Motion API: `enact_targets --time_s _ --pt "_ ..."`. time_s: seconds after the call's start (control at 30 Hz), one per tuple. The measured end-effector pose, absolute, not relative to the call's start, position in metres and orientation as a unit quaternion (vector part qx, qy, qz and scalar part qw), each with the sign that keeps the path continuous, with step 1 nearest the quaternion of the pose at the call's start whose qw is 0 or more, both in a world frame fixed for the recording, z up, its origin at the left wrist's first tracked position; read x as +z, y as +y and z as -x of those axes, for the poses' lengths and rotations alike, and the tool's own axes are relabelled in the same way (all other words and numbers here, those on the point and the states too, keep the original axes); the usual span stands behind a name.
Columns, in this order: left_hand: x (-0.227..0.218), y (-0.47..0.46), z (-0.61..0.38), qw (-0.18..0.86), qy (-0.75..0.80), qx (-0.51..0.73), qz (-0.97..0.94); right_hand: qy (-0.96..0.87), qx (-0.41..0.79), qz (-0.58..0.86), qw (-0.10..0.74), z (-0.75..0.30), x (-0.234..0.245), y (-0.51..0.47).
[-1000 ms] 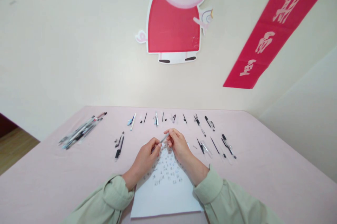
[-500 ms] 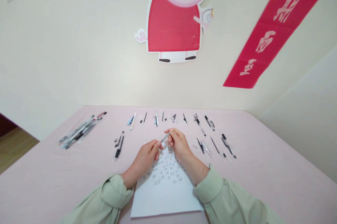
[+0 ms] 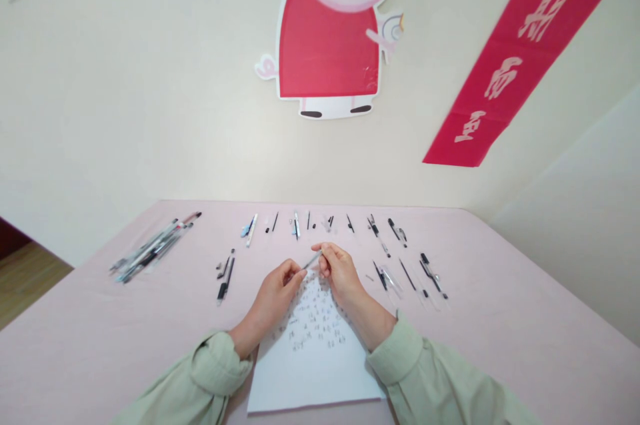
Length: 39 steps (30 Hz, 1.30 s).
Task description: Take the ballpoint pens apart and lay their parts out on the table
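Fingers of left hand (image 3: 274, 292) and right hand (image 3: 343, 275) tight around grey pen (image 3: 313, 260)

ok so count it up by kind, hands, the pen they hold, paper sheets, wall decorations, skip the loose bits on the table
hands: 2, left hand and right hand
pen held by both hands: 1
sheet of paper: 1
wall decorations: 2, cartoon cutout and red banner
total: 6
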<state>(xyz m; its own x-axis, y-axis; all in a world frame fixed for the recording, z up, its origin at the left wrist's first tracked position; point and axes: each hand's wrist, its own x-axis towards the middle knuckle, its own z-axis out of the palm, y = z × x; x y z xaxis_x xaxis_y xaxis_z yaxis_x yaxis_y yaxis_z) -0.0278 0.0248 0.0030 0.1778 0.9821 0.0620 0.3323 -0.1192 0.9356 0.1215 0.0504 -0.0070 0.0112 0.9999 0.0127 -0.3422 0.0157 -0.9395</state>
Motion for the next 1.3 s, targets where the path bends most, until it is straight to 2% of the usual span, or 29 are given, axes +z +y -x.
enact_targets --time_s 0.23,0.57,0.9,1.13,1.3 --pt "0.0069 0.0224 0.0268 0.454 0.516 0.335 -0.644 -0.407 0.568 0.413 0.584 -0.1227 -0.0069 0.0514" --pt "0.0040 0.0237 0.0276 0.413 0.515 0.392 -0.641 -0.410 0.602 0.395 0.561 -0.1230 -0.0043 0.0512" --pt "0.0006 0.0235 0.0251 0.518 0.524 0.357 -0.574 -0.412 0.596 0.396 0.564 -0.1231 -0.0069 0.0512" --pt "0.0033 0.0237 0.0258 0.431 0.514 0.410 -0.618 -0.396 0.608 0.383 0.572 -0.1216 -0.0052 0.0508" --pt "0.0009 0.0227 0.0253 0.516 0.522 0.360 -0.576 -0.394 0.606 0.383 0.575 -0.1221 -0.0044 0.0501"
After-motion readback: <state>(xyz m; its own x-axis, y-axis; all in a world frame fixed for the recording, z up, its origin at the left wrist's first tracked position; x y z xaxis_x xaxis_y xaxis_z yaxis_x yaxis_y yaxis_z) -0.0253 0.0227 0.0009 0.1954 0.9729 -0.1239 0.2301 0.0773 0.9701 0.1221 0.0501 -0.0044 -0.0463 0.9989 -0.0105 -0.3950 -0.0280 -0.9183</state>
